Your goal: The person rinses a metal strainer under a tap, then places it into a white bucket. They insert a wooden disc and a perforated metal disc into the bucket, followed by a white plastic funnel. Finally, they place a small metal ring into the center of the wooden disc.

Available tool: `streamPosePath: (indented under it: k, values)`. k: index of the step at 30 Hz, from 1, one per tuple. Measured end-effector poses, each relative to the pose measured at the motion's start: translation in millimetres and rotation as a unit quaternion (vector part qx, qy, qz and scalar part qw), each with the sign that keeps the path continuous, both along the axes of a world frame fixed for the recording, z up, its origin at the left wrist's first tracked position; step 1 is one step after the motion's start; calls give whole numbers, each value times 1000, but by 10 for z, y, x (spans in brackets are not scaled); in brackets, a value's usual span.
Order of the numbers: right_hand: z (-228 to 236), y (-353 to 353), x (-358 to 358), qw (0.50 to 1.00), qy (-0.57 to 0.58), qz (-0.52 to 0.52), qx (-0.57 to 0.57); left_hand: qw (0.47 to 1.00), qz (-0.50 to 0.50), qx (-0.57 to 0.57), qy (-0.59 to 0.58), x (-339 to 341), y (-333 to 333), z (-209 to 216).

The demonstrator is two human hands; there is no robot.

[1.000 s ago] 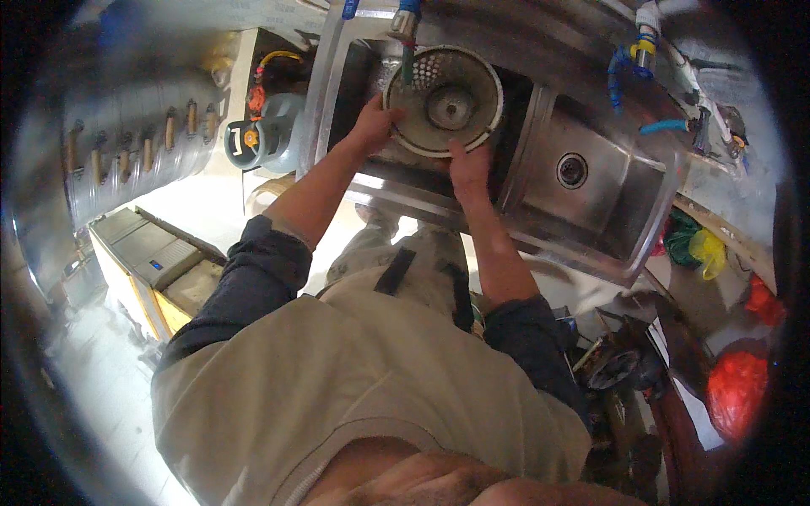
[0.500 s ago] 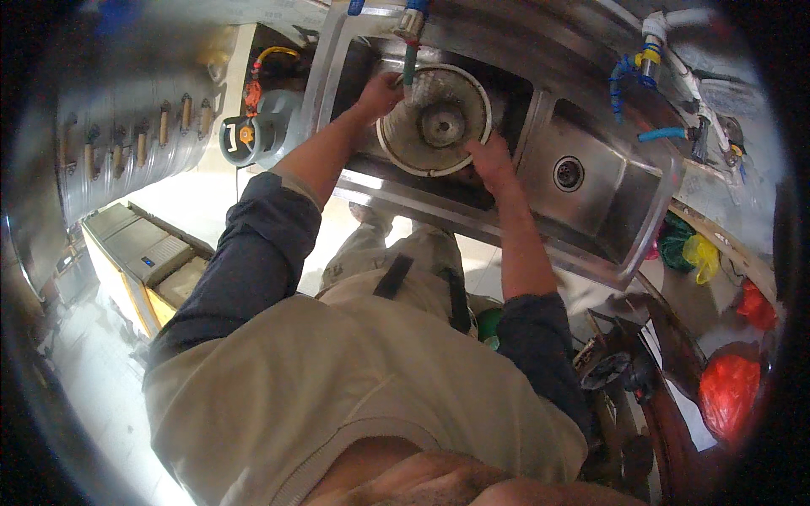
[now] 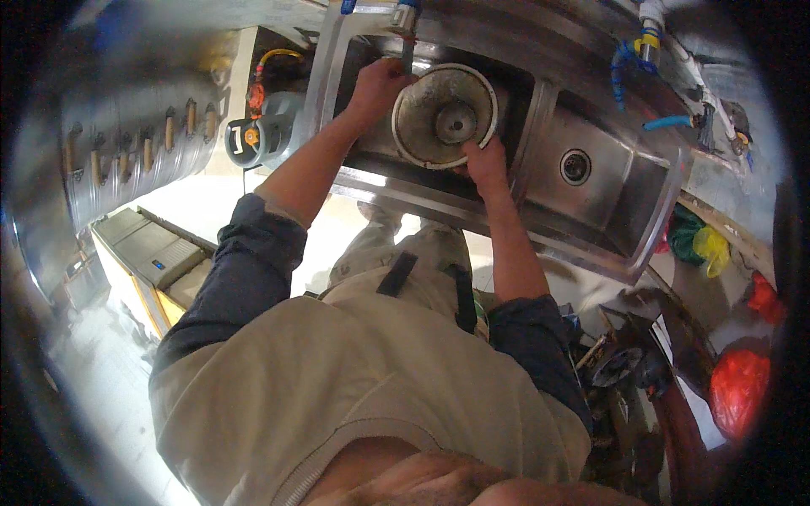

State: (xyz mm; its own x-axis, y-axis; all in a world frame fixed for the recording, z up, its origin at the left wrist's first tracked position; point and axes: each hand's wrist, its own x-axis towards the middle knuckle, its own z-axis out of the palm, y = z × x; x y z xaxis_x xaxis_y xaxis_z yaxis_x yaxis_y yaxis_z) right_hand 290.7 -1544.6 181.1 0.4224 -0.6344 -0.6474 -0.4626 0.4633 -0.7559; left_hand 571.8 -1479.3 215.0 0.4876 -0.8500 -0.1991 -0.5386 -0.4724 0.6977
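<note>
A round, deep, pale vessel with a stained inside and a raised round centre is in the left bowl of a steel sink. My right hand is closed on its near right rim, thumb over the edge. At the far left rim, my left hand is closed, fingertips against the lower end of a short hose under the tap. Whether those fingers pinch the hose or the rim is hidden.
The right sink bowl has a round drain. A gas cylinder stands left of the sink. Pipes with a blue hose run along the wall at right. Red plastic bags hang at the right, and a boxy cabinet is at left.
The vessel has shifted slightly right in the picture and its opening looks a little smaller. My left hand has risen beside the hose; my right hand keeps its hold on the rim.
</note>
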Motion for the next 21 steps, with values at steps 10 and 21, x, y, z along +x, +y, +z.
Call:
streamPosePath:
  k: [10, 21]
  values:
    - [-372, 50, -35, 997, -7, 21, -74, 997, -42, 12, -60, 30, -217, 130]
    - [-187, 18, -18, 997, -20, -10, -71, 992, -41, -38, -116, 92, -216, 201]
